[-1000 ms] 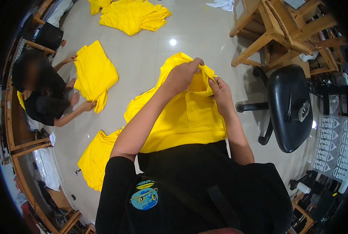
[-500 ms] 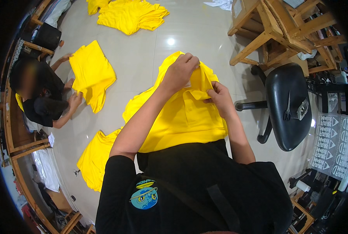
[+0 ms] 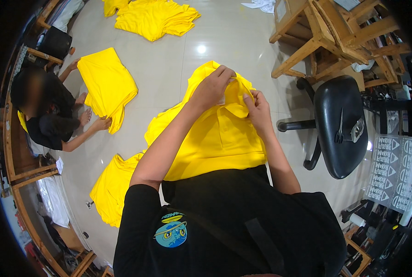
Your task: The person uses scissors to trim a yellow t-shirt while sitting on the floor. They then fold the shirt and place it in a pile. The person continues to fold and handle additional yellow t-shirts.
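- Glossy pale tiled floor (image 3: 224, 41) fills the upper middle of the frame, with a ceiling light mirrored in it just above the hands.
- At the centre, the left hand (image 3: 211, 88) and right hand (image 3: 257, 108) both grip the collar end of a bright yellow polo shirt (image 3: 215, 143), which hangs down over the person's lap.
- The left hand's fingers are curled together and pinched on the collar's top edge; the right hand's fingers are closed on the collar fabric just beside it, thumb upward.
- Close on the right, a black padded swivel chair (image 3: 337, 124) carries a pair of metal scissors (image 3: 340, 127) on its seat and hems in that side.
- Above the chair, in the upper right, stands a light wooden frame of slats and legs (image 3: 326, 37).
- At the left edge, another person in a black top (image 3: 47, 117) sits on the floor, one hand touching a folded yellow shirt (image 3: 106, 83).
- A loose pile of yellow shirts (image 3: 155, 18) lies at the top, well apart from the hands.
- Another crumpled yellow shirt (image 3: 111, 189) lies on the floor at the lower left, beside the person's left arm.
- Open floor remains between the held shirt and the folded one, and above the hands toward the pile.
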Tool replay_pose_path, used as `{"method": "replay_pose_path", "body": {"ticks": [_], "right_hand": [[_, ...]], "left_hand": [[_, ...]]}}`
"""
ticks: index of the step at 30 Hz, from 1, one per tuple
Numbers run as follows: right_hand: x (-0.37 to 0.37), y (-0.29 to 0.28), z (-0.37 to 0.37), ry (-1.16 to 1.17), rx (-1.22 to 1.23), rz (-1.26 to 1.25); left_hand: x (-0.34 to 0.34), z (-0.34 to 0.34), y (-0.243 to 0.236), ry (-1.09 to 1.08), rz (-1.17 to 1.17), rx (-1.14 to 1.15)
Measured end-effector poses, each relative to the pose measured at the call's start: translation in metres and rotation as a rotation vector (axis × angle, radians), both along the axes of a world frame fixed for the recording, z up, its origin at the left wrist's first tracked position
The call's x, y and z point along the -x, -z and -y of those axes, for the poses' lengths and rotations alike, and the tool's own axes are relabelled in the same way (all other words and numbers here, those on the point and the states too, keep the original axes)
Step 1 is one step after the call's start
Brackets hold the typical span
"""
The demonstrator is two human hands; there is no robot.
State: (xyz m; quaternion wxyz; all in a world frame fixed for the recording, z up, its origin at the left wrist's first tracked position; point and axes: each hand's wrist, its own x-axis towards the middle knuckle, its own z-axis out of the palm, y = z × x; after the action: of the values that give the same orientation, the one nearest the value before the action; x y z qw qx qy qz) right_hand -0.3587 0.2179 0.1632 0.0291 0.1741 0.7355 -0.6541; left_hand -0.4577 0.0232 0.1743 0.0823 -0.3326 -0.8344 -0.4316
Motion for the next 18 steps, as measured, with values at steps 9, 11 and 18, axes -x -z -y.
{"method": "replay_pose_path", "body": {"ticks": [9, 11, 18], "right_hand": [[0.02, 0.003, 0.004, 0.08, 0.492, -0.079], [0.024, -0.018, 0.003, 0.144, 0.652, 0.089], [0.012, -0.012, 0.001, -0.038, 0.158, -0.008]], "left_hand": [[-0.003, 0.002, 0.0, 0.02, -0.005, 0.006], [0.0, 0.003, 0.004, 0.015, -0.057, -0.011], [0.011, -0.002, -0.01, -0.095, 0.398, 0.02]]}}
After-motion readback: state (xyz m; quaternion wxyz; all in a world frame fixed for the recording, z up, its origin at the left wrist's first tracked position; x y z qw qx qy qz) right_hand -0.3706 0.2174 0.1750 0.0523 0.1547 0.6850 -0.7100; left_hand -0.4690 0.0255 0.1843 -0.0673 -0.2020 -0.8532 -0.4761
